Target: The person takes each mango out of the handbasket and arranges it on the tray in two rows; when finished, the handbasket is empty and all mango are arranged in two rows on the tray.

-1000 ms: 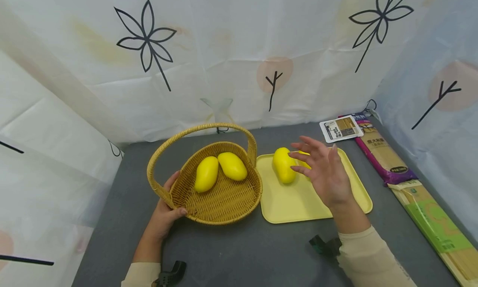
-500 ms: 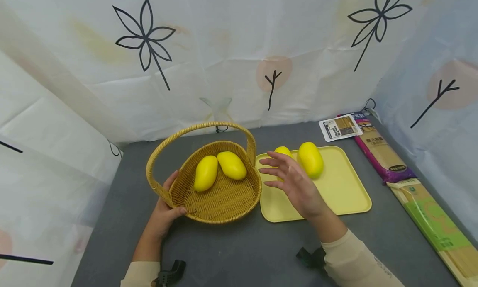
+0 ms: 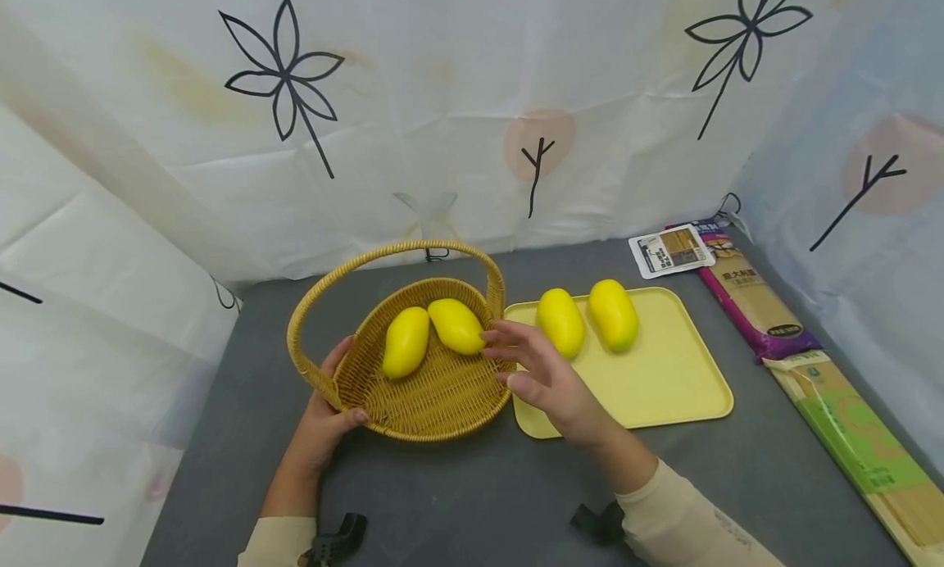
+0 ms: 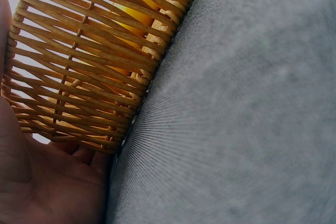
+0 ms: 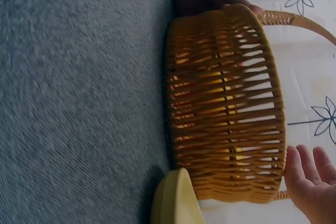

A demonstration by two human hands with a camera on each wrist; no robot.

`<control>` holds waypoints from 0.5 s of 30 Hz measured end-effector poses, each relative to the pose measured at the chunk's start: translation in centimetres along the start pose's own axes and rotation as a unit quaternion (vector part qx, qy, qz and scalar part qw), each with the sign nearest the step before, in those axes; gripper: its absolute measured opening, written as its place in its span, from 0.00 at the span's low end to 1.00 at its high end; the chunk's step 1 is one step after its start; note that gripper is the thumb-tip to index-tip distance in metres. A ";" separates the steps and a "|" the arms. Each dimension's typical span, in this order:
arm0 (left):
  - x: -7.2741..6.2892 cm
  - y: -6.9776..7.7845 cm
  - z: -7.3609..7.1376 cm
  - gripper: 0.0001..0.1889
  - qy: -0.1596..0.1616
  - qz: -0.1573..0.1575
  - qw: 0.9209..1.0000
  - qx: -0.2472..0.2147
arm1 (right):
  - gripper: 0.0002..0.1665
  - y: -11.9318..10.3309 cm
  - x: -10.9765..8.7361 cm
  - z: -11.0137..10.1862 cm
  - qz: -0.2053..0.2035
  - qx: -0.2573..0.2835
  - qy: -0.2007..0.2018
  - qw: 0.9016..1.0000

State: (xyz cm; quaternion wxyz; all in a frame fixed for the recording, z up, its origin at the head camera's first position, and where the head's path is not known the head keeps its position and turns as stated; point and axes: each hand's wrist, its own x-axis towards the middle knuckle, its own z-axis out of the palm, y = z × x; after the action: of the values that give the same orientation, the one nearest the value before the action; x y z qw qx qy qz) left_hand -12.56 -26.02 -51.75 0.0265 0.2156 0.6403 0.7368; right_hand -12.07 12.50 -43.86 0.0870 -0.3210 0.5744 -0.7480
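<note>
A woven basket (image 3: 442, 399) with a tall arched handle stands on the left side of the grey table. Two yellow mangoes (image 3: 406, 342) lie inside it, against its far side. My left hand (image 3: 324, 419) grips the basket's left side, thumb over the rim and fingers around the outer wall. Over the basket's right rim hovers my right hand (image 3: 542, 378), fingers loosely spread and holding nothing; in the right wrist view its fingertips are close to the rim, and I cannot tell whether they touch. Two more mangoes (image 3: 614, 315) lie side by side on a yellow tray (image 3: 664, 395).
Along the table's right edge lie a purple-ended noodle packet (image 3: 760, 297) and a green-labelled noodle packet (image 3: 848, 436). A small white-bordered packet (image 3: 671, 252) rests near the back. White patterned cloth (image 3: 442, 100) closes off the back and both sides.
My right hand has moved left from above the tray to the basket's right rim, uncovering both mangoes on the tray. My left hand and the basket have stayed in place.
</note>
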 end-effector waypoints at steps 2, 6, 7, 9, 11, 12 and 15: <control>0.0 0.1 0.0 0.56 -0.001 0.003 1.000 0.001 | 0.45 0.0 0.1 0.3 0.001 -0.008 -0.003 1.000; 0.0 0.2 0.1 0.55 -0.001 0.002 1.000 0.000 | 0.48 0.0 0.5 0.9 -0.003 -0.051 0.002 0.999; -0.1 0.3 0.1 0.55 -0.002 0.001 1.000 -0.001 | 0.49 0.0 0.7 1.0 -0.003 -0.064 0.005 0.998; 0.0 0.3 0.1 0.55 -0.003 0.000 1.000 -0.002 | 0.51 0.2 0.9 1.1 0.000 -0.090 0.012 0.996; 0.0 0.2 0.1 0.55 -0.004 0.000 1.000 -0.002 | 0.52 0.3 1.3 1.4 0.005 -0.110 0.017 0.994; 0.0 0.2 0.1 0.55 -0.004 0.001 1.000 -0.001 | 0.53 0.3 1.4 1.5 0.009 -0.117 0.020 0.993; -0.1 0.1 0.0 0.54 -0.004 0.003 1.000 0.001 | 0.54 0.6 2.1 1.8 0.023 -0.136 0.029 0.990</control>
State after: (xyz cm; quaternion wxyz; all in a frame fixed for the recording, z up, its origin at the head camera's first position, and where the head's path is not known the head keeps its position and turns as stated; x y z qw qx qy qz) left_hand -12.46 -26.02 -51.72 0.0270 0.2204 0.6404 0.7352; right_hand -12.81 9.85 -43.34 0.0435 -0.2949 0.6806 -0.6693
